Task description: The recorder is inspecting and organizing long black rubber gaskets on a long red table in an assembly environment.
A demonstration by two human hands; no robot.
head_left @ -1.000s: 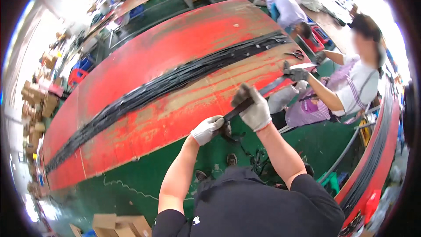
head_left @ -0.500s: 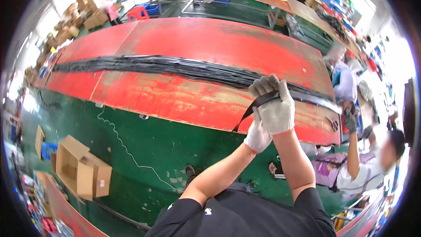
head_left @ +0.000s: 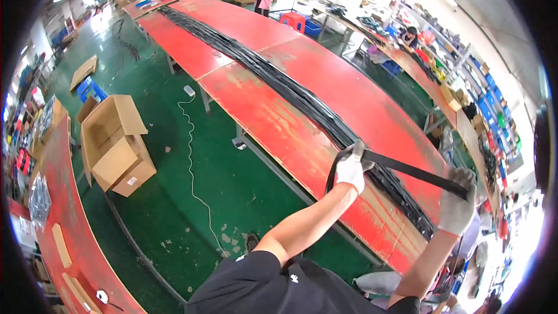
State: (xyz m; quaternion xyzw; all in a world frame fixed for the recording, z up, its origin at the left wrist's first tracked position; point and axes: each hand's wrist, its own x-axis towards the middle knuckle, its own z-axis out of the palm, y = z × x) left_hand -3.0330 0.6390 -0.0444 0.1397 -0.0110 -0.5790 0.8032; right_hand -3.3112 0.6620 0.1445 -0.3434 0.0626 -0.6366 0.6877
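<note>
Both hands gloved in white, both closed around one black strap (head_left: 407,167). Left hand (head_left: 352,167) clamped on the strap near its left end, above the near edge of the long red table (head_left: 279,122), with a loose loop of strap hanging from the fist down toward that edge. Right hand (head_left: 457,204) gripped shut on the other end, out over the table's right end. Strap pulled taut between the two fists, held just above the tabletop and crossing the long bundle of black straps (head_left: 290,96).

Bundle laid lengthwise along the middle of the table, from the far left end to the near right corner. Tabletop worn, red paint scuffed to bare wood along the near edge.

Green floor (head_left: 192,197) beside the table. Open cardboard box (head_left: 113,145) on the floor, well apart from the table's near edge. White cable (head_left: 192,157) trailing across the floor between box and table. Second red table (head_left: 64,238) at the left. Shelves (head_left: 465,75) beyond the far edge, right.
</note>
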